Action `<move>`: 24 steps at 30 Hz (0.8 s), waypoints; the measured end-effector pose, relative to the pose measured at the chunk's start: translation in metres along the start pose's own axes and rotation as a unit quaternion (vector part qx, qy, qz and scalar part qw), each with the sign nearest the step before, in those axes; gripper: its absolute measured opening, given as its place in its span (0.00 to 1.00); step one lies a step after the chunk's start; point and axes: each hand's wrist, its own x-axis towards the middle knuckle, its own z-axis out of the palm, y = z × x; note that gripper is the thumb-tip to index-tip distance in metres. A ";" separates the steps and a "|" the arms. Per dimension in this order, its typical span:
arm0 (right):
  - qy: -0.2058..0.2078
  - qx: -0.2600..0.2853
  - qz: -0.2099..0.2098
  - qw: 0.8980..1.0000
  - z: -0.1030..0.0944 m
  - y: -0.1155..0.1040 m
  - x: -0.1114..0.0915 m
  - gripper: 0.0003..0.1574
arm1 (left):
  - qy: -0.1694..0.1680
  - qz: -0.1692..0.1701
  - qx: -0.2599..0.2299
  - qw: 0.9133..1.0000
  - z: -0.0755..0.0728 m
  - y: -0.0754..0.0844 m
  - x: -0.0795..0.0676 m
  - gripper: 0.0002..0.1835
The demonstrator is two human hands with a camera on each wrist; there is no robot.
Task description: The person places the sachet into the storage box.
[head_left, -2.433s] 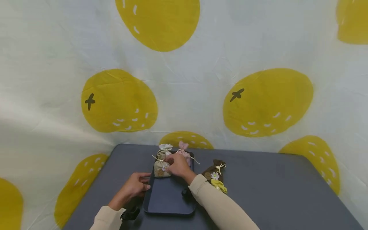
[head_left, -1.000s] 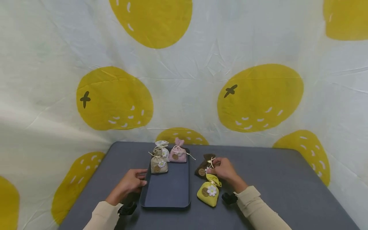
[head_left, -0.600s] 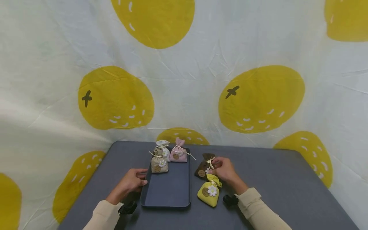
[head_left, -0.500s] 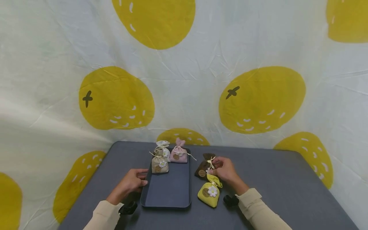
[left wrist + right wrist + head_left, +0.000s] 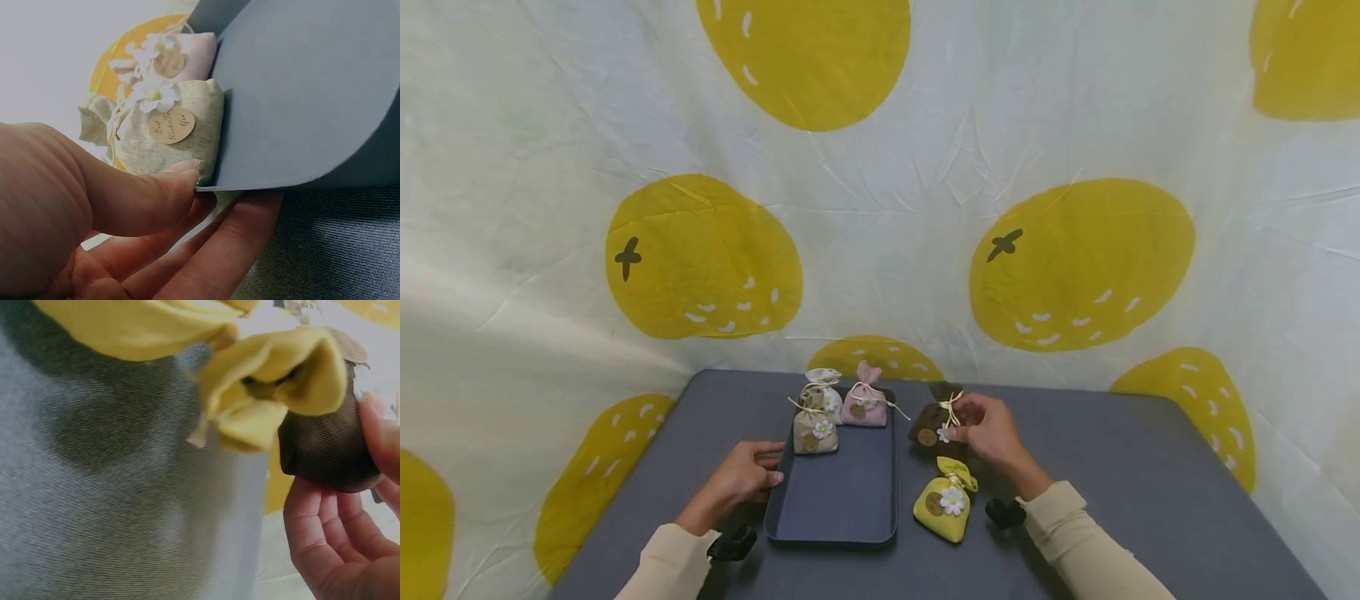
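My left hand (image 5: 747, 477) pinches the left rim of a dark blue-grey tray (image 5: 835, 508); in the left wrist view the thumb lies at the rim and the fingers outside it. My right hand (image 5: 992, 427) grips a dark brown drawstring pouch (image 5: 932, 421) by its right side, thumb near its white flower. Just in front of that pouch lies a yellow drawstring pouch (image 5: 942, 510), which hangs large across the right wrist view. Grouped at the tray's far end are a beige pouch (image 5: 815, 435), a white pouch (image 5: 824, 377) and a pink pouch (image 5: 865, 410).
A dark grey table (image 5: 1120, 467) bears everything. Behind it hangs a white curtain (image 5: 880, 275) with big yellow fruit prints. The tray's raised right wall (image 5: 896, 483) stands between its inside and the yellow pouch.
My right hand has left the pouches in the tray and taken hold of the brown pouch, which has since shifted away from the yellow one and turned more upright. The left hand stays at the rim.
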 end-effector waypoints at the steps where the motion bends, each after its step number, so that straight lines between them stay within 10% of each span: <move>1: 0.002 -0.002 -0.004 1.000 0.000 -0.001 0.001 0.20 | 0.001 -0.002 -0.002 1.000 0.000 0.000 0.000 0.34; 24: 0.012 0.024 -0.099 0.995 0.025 -0.040 0.006 0.22 | 0.006 -0.003 -0.014 1.000 0.003 0.000 -0.003 0.34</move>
